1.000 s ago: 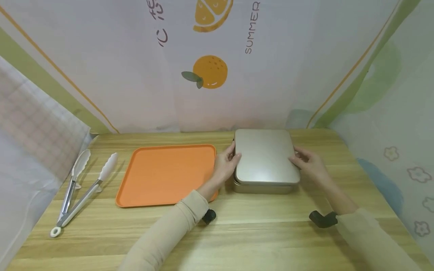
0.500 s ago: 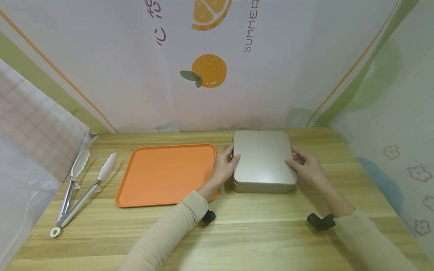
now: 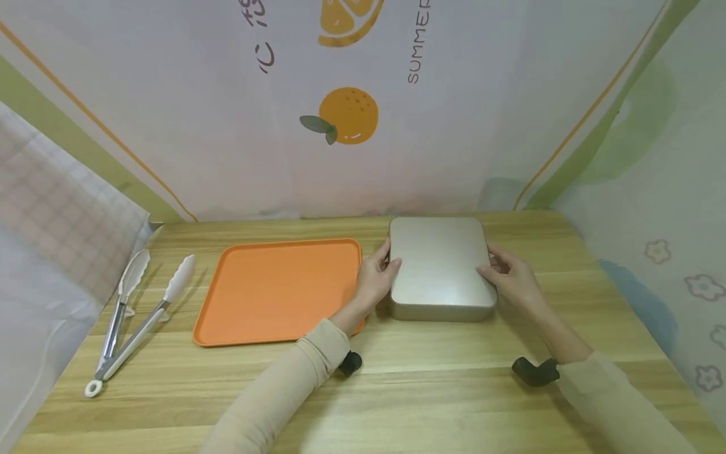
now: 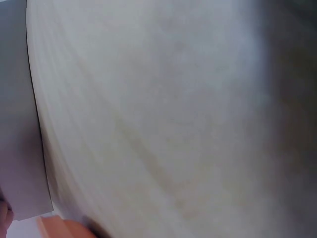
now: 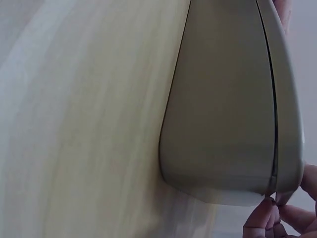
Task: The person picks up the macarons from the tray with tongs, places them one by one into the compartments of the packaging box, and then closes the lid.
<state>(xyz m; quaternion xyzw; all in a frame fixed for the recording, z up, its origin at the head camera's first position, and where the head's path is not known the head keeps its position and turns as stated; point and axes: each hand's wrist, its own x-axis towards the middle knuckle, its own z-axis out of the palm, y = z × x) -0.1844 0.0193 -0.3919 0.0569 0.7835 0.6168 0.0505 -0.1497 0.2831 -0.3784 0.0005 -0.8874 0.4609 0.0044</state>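
A square metal tin [image 5: 218, 109] stands on the wooden table, with its flat silver lid [image 3: 439, 261] on top. My left hand [image 3: 374, 277] holds the lid at its left edge, thumb on the top surface and fingers along the side. At the opposite edge my right hand [image 3: 513, 277] grips the lid, its thumb also over the rim. In the right wrist view, a thin dark seam runs between lid and tin, and fingertips [image 5: 260, 218] touch the corner at that seam. The tin's inside is hidden.
An orange tray [image 3: 278, 293] lies just left of the tin, under my left wrist. Farther left rest spread tongs [image 3: 130, 328] with white scalloped heads. A curtain with printed oranges [image 3: 348, 116] hangs behind the table [image 3: 420, 391].
The lid has come down level onto the tin, its right side shifting slightly left. My right hand moved a little left with it; my left hand barely moved.
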